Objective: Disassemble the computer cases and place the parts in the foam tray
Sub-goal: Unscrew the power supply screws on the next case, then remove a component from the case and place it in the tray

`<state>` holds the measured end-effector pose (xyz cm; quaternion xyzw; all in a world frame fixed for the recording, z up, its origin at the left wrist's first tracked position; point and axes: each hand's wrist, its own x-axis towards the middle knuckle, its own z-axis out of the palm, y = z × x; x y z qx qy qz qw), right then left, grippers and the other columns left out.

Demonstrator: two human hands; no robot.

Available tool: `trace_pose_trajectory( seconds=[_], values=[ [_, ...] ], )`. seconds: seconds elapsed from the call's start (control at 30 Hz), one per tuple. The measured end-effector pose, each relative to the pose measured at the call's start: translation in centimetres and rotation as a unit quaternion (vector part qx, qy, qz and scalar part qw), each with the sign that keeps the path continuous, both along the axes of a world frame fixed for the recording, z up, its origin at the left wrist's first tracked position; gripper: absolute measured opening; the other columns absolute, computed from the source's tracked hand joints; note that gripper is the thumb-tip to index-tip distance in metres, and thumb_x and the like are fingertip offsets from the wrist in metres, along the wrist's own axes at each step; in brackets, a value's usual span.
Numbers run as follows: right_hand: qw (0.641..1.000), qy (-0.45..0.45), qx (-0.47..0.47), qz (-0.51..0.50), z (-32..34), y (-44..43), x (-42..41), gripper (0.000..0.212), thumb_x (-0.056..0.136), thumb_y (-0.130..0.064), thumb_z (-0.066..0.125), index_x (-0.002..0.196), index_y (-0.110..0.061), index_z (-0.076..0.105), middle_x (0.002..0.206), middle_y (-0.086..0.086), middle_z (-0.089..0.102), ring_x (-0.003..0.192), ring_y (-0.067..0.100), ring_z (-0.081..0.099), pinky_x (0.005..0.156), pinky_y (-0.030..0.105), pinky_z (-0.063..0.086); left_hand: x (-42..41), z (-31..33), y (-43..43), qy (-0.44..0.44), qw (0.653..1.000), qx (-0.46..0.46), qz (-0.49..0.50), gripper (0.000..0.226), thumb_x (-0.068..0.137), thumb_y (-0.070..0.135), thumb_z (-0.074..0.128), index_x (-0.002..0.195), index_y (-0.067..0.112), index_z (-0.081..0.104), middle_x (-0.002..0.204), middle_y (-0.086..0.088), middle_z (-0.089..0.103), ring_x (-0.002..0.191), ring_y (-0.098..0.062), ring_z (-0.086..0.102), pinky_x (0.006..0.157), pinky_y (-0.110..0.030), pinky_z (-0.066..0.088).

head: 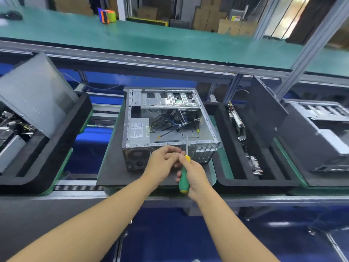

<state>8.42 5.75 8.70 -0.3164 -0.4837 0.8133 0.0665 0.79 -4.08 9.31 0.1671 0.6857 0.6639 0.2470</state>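
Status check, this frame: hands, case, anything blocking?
Right hand grips screwdriver. Left hand at its shaft, pinch unclear. Computer case open, cables and power supply inside. Nothing blocking.

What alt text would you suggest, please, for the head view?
A right hand grips a green-and-yellow screwdriver at the near edge of an open computer case, with the left hand curled beside its shaft. A black foam tray holding circuit boards sits to the right.

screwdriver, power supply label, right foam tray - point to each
screwdriver (pixel 182 177): head view, green handle below the yellow collar.
power supply label (pixel 138 130): head view, middle of the white sticker.
right foam tray (pixel 255 183): head view, near black rim.
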Motion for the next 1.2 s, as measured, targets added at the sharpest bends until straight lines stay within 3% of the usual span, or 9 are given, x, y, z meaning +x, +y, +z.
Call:
trace_pose_trajectory(
  seconds=[0.1, 0.33, 0.4, 0.53, 0.67, 0.83, 0.93, 1.07, 1.2],
  values=[
    [0.992, 0.035, -0.117, -0.042, 0.5, 4.6, 1.0, 0.015, 0.100, -0.024, 0.059, 0.099, -0.010, 0.063, 0.063, 0.003, 0.057, 0.043, 0.010, 0.045, 0.038, 0.024, 0.039, 1.0, 1.0, 4.5, 0.109, 0.992, -0.038, -0.057, 0.025, 0.095, 0.006, 0.060, 0.100, 0.028, 0.070, 0.095, 0.007, 0.076, 0.081, -0.006, 0.069, 0.082, -0.025, 0.057],
    [0.990, 0.057, -0.132, -0.003, 0.6, 19.0, 4.0, 0.006, 0.098, -0.016, 0.058, 0.098, -0.011, 0.059, 0.063, 0.001, 0.053, 0.044, 0.009, 0.042, 0.039, 0.022, 0.038, 2.3, 1.7, 16.9, 0.281, 0.942, -0.094, -0.154, 0.027, 0.098, 0.007, 0.057, 0.118, 0.023, 0.065, 0.110, 0.010, 0.074, 0.108, 0.005, 0.064, 0.091, -0.016, 0.049],
    [0.994, 0.042, -0.101, -0.005, 0.1, 22.7, 4.6, 0.004, 0.099, -0.012, 0.057, 0.096, -0.011, 0.059, 0.063, 0.001, 0.053, 0.044, 0.009, 0.043, 0.039, 0.022, 0.039, 2.5, 1.6, 20.3, 0.295, 0.929, -0.117, -0.191, 0.032, 0.100, 0.006, 0.054, 0.128, 0.018, 0.060, 0.123, 0.004, 0.070, 0.116, -0.004, 0.063, 0.099, -0.022, 0.048],
    [0.995, -0.043, 0.081, 0.028, -1.4, 28.3, 4.8, 0.002, 0.096, -0.008, 0.060, 0.095, -0.008, 0.062, 0.070, 0.005, 0.061, 0.049, 0.012, 0.047, 0.042, 0.025, 0.041, 2.6, 0.8, 24.8, 0.317, 0.908, -0.182, -0.204, 0.043, 0.103, 0.016, 0.051, 0.145, 0.021, 0.044, 0.142, 0.006, 0.057, 0.122, -0.005, 0.052, 0.092, 0.003, 0.030],
    [0.907, -0.190, 0.347, 0.147, -3.3, 31.4, 3.7, 0.015, 0.086, -0.001, 0.058, 0.078, -0.013, 0.059, 0.069, 0.006, 0.067, 0.048, 0.016, 0.049, 0.045, 0.024, 0.042, 0.1, 1.1, 25.7, 0.332, 0.893, -0.232, -0.194, 0.033, 0.103, 0.029, 0.051, 0.135, 0.024, 0.054, 0.131, 0.006, 0.066, 0.117, -0.016, 0.063, 0.099, -0.027, 0.046],
    [0.838, -0.291, 0.346, 0.304, -5.2, 32.6, 2.0, 0.010, 0.090, -0.004, 0.057, 0.093, -0.012, 0.063, 0.070, 0.012, 0.059, 0.061, 0.027, 0.054, 0.059, 0.036, 0.044, -4.0, 2.0, 24.9, 0.329, 0.878, -0.310, -0.155, 0.030, 0.103, 0.037, 0.048, 0.131, 0.030, 0.055, 0.126, 0.005, 0.069, 0.075, 0.001, 0.063, 0.077, -0.029, 0.051],
    [0.857, -0.302, 0.311, 0.277, -5.1, 33.0, 1.4, 0.006, 0.092, -0.006, 0.053, 0.091, -0.010, 0.057, 0.064, 0.013, 0.056, 0.047, 0.023, 0.050, 0.050, 0.028, 0.040, -5.4, 2.5, 23.8, 0.323, 0.881, -0.321, -0.129, 0.030, 0.103, 0.036, 0.047, 0.130, 0.028, 0.056, 0.126, 0.007, 0.068, 0.060, 0.016, 0.054, 0.059, -0.014, 0.035],
    [0.931, -0.192, 0.277, 0.139, -2.8, 32.9, -0.4, 0.013, 0.093, -0.006, 0.050, 0.082, -0.010, 0.053, 0.073, 0.011, 0.060, 0.045, 0.015, 0.043, 0.045, 0.026, 0.039, -6.9, 3.9, 21.2, 0.295, 0.893, -0.327, -0.093, 0.027, 0.103, 0.036, 0.047, 0.128, 0.029, 0.057, 0.124, 0.012, 0.069, 0.087, -0.008, 0.065, 0.068, -0.026, 0.043],
    [0.944, -0.084, 0.293, 0.128, 1.7, 30.0, -3.3, 0.013, 0.092, -0.018, 0.052, 0.082, -0.011, 0.057, 0.069, 0.006, 0.057, 0.053, 0.017, 0.048, 0.055, 0.034, 0.046, -9.6, 5.0, 15.6, 0.288, 0.886, -0.364, -0.026, 0.025, 0.102, 0.036, 0.051, 0.124, 0.031, 0.062, 0.117, 0.015, 0.068, 0.076, 0.005, 0.062, 0.071, -0.026, 0.045]
  ],
)
